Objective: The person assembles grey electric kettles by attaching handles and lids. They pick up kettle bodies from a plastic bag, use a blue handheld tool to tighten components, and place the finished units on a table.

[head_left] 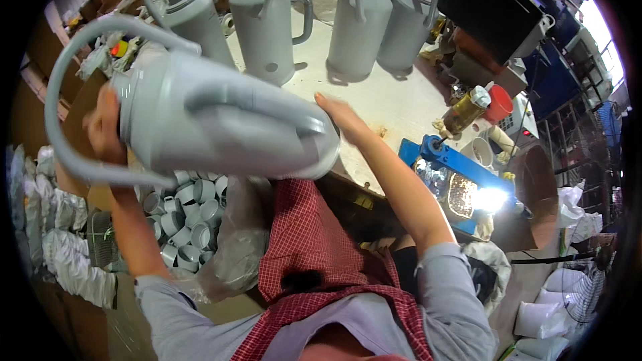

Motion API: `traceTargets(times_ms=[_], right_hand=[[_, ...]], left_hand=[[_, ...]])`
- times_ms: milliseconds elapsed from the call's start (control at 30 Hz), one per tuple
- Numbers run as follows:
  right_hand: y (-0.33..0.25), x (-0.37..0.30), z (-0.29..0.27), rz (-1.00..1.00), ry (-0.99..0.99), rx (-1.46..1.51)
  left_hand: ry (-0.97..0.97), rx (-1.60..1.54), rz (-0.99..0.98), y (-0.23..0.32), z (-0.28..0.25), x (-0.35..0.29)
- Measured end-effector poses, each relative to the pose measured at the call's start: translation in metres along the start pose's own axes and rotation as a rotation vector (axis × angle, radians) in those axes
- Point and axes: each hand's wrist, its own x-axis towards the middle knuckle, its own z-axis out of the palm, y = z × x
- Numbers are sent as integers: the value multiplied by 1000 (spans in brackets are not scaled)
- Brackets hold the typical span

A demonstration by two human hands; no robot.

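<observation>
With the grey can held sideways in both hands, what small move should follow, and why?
Probably tilt the grey watering can upright and set it on the bare table. The left hand holds its top end, the right hand its base, and four similar cans already stand there upright.

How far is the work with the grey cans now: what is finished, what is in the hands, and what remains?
Looks done: four grey watering cans stand upright on the white table. In hand: one more grey can lies on its side, the left hand at its top end and the right hand at its base. Probably left: a bag of small grey caps sits below the table; whether any can lacks parts, I cannot tell.
</observation>
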Motion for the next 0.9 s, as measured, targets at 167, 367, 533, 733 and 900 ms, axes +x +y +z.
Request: traceTargets(times_ms=[167,367,533,733,900], right_hand=[[-67,119,-60,-647,594,-516],[-97,199,-106,-734,521,-393],[-120,155,-77,-526,552,-105],[-148,49,-88,-809,449,178],[-138,-97,-88,-706,478,62]], left_hand=[[-181,463,354,0,118,99],[-183,784,552,-47,232,154],[-198,973,372,-111,262,220],[155,792,475,-96,262,226],[-290,-972,3,-20,278,65]])
